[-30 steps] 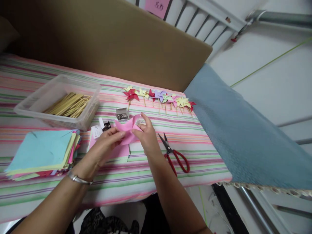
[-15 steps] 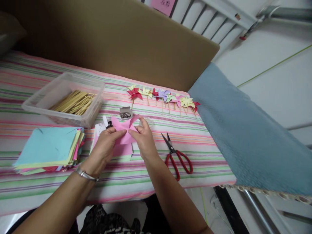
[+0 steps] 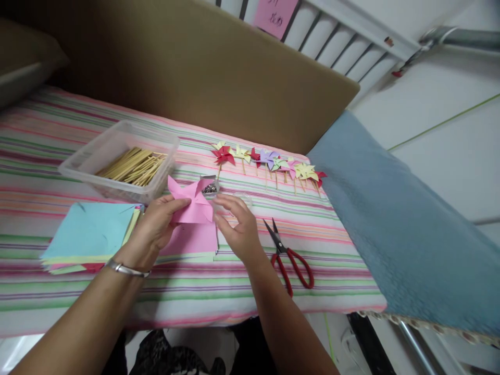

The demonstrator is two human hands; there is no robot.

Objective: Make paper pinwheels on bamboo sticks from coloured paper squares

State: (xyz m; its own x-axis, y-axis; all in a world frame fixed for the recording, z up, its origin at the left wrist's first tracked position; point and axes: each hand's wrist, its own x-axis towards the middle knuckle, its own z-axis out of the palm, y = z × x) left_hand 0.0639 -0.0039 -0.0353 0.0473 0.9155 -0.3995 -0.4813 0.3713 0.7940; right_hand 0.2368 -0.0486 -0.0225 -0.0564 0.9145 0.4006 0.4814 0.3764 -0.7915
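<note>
A pink paper pinwheel [image 3: 196,209], its points folded in to the middle, is pinched by my left hand [image 3: 158,221], with the thumb pressing near its centre. My right hand [image 3: 239,226] is just to the right of the paper, fingers apart and holding nothing. Under the pinwheel lies a stack of pink paper sheets [image 3: 191,240]. Right behind the pinwheel stands a small open box of metal pins [image 3: 211,188], partly covered by it. Scissors with red handles [image 3: 279,250] lie with blades parted to the right of my right hand.
A clear plastic box [image 3: 78,172] holds many thin wooden sticks [image 3: 135,165]. Stacked coloured paper [image 3: 94,232] lies at the left. Several finished pinwheels on sticks [image 3: 269,158] line the back, before a cardboard panel [image 3: 187,78]. Blue cloth [image 3: 390,224] hangs beyond the table's right edge.
My right hand has let go of the pink paper and drawn away to the right. My left hand keeps hold of the paper, now tilted to show its folded centre. The view has shifted slightly.
</note>
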